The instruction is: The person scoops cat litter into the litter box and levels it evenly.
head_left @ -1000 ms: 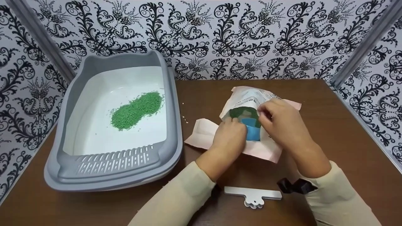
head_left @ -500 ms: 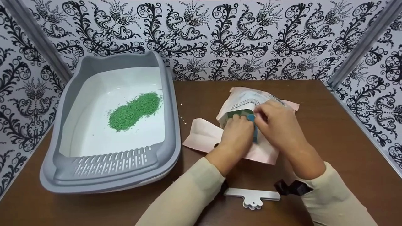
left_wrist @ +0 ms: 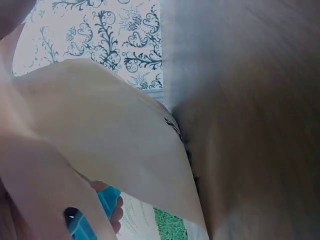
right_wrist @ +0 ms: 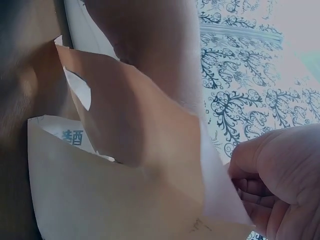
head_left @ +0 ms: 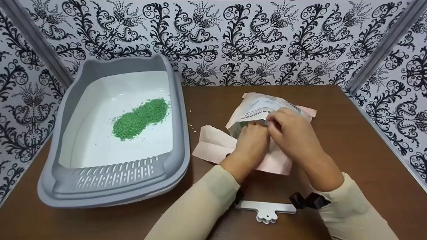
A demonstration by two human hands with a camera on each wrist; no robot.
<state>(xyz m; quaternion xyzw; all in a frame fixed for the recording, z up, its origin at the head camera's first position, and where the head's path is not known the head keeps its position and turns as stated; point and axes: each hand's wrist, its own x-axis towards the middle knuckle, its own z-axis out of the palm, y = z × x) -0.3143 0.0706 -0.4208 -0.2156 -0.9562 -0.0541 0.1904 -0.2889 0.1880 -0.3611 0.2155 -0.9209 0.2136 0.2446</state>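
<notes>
On the right of the table lies a torn pale pink paper bag [head_left: 257, 103] with its mouth toward me. My left hand [head_left: 252, 143] reaches into that mouth, its fingers mostly hidden in the head view. In the left wrist view, its fingers curl round a blue scoop [left_wrist: 109, 200]; green pellets [left_wrist: 171, 225] lie beyond, inside the bag. The scoop's far end is out of sight. My right hand [head_left: 293, 133] pinches the upper edge of the bag's mouth at the right, and the right wrist view has its fingers [right_wrist: 250, 160] at the paper edge.
A grey-rimmed white litter box [head_left: 181, 133] stands at the left with a green pellet heap [head_left: 138, 120] in it. Near the front lies a white clip [head_left: 267, 210], close to my forearms. A few white crumbs lie between box and bag. Patterned walls [head_left: 213, 43] enclose the table.
My left hand has moved deeper into the bag with the scoop, which has gone from the head view. The bag's upper edge has come down over the fingers. My right hand keeps its hold.
</notes>
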